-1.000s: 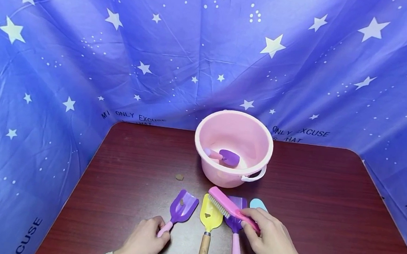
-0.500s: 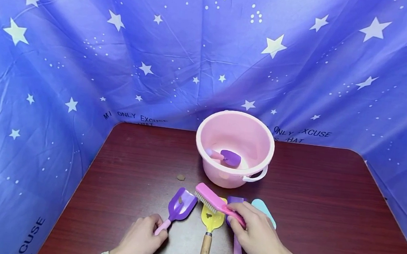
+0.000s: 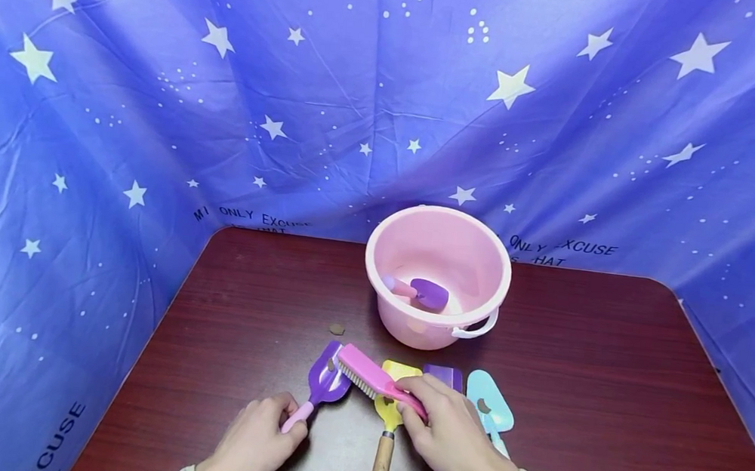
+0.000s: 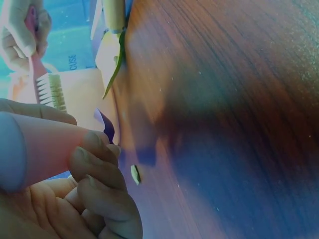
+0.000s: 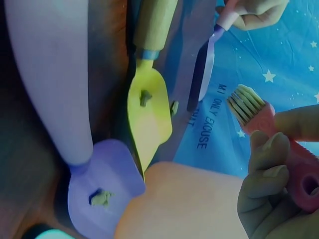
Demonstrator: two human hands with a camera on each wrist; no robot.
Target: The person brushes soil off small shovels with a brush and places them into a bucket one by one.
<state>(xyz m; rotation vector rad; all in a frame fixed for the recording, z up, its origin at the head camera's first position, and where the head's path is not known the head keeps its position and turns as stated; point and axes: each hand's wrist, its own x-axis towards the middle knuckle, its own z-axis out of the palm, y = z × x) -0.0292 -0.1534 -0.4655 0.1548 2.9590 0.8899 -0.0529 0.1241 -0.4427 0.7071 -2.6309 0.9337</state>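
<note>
My left hand (image 3: 256,436) grips the pink handle of a small purple shovel (image 3: 320,389), whose blade carries a small brown piece (image 3: 331,365). In my right hand (image 3: 457,436) is a pink brush (image 3: 367,371) with pale bristles; its head reaches over the right edge of that blade. Whether the bristles touch the blade I cannot tell. Beneath the brush lies a yellow shovel (image 3: 380,467) with a wooden handle. A larger purple shovel (image 3: 443,377) lies partly under my right hand. In the right wrist view, brown bits rest on the yellow blade (image 5: 152,107) and the purple blade (image 5: 107,179).
A pink bucket (image 3: 409,328) with a white handle stands behind the shovels, a purple scoop (image 3: 429,294) inside it. To the right lies a light blue shovel (image 3: 490,399) with a brown bit on it. Another brown piece (image 3: 337,329) sits on the dark red table (image 3: 263,293).
My right hand has carried the brush left, from above the larger purple shovel to the small one. My left hand and its shovel have shifted slightly left. The light blue shovel is more exposed.
</note>
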